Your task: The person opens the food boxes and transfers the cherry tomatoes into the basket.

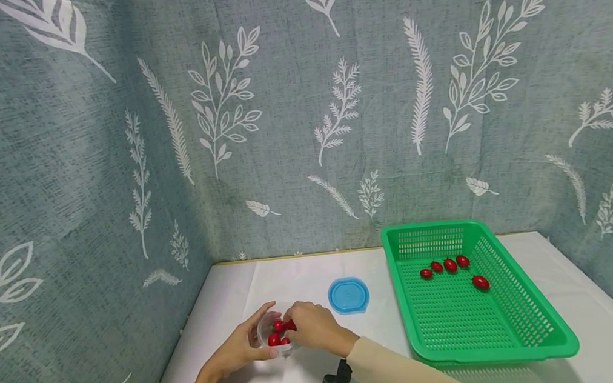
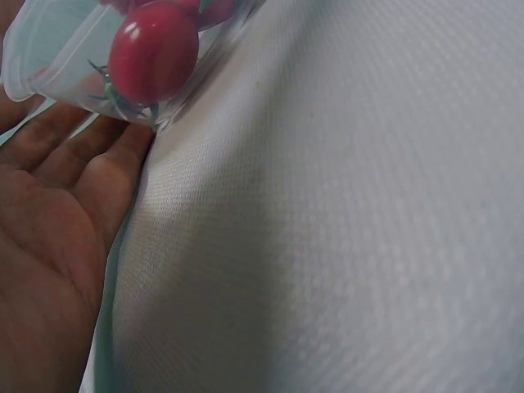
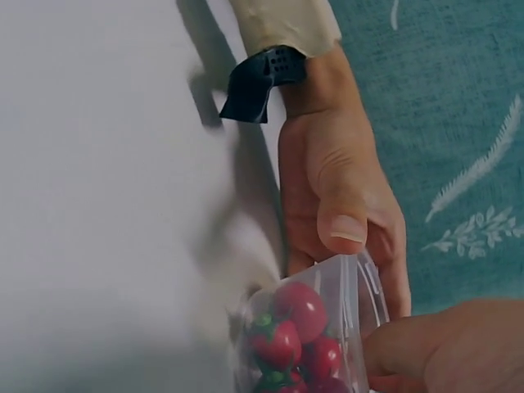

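Note:
A clear plastic container (image 1: pixel 262 331) with several red cherry tomatoes (image 1: pixel 274 339) inside sits low over the table, tilted in the right wrist view. My left hand (image 1: pixel 239 345) holds it from the left, thumb at the near side and fingers round the far side. Through the clear wall in the left wrist view, a tomato (image 2: pixel 154 53) shows its green stem. My right hand (image 1: pixel 313 325) reaches in at the container's mouth, with a cherry tomato (image 1: pixel 291 325) between thumb and fingers. In the right wrist view its fingertips are hidden at the rim.
A large green basket (image 1: pixel 540 293) stands at the right, with several cherry tomatoes (image 1: pixel 450 265) mostly near its back. A blue lid (image 1: pixel 348 295) lies on the white table (image 1: pixel 286 272) between container and basket. Patterned fabric walls (image 1: pixel 290 126) enclose the back and left.

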The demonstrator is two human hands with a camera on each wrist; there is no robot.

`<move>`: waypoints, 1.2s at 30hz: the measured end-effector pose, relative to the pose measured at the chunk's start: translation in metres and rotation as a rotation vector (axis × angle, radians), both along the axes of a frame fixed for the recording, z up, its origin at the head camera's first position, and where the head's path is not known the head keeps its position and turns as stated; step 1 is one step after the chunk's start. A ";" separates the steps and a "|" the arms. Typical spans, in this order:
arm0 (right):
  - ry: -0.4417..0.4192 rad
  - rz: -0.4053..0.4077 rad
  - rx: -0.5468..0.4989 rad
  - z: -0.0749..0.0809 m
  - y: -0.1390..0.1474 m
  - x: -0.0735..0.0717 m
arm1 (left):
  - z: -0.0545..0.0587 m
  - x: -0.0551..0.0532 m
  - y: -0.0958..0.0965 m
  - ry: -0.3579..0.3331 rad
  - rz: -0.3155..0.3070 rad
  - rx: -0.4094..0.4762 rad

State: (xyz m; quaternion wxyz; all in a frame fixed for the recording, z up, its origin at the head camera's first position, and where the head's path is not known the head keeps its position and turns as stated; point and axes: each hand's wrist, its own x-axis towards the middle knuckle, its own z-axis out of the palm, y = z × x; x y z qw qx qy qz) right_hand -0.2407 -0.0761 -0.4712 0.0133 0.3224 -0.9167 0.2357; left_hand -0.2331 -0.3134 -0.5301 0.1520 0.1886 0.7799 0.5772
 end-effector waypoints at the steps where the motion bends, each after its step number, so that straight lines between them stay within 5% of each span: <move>1: 0.011 0.001 0.030 0.001 -0.001 0.000 | 0.000 0.000 0.000 0.005 0.001 -0.004; 11: 0.161 -0.020 0.241 0.001 -0.013 0.005 | -0.003 0.001 -0.001 0.014 0.010 -0.017; 19: 0.295 -0.031 0.218 -0.001 -0.017 0.003 | -0.002 0.000 -0.001 0.024 0.021 -0.031; 27: 0.313 -0.037 0.236 -0.001 -0.023 -0.001 | 0.000 -0.001 0.000 0.044 0.053 -0.098; 36: 0.366 -0.109 0.435 0.000 -0.032 0.007 | 0.000 0.002 0.000 0.045 0.047 -0.090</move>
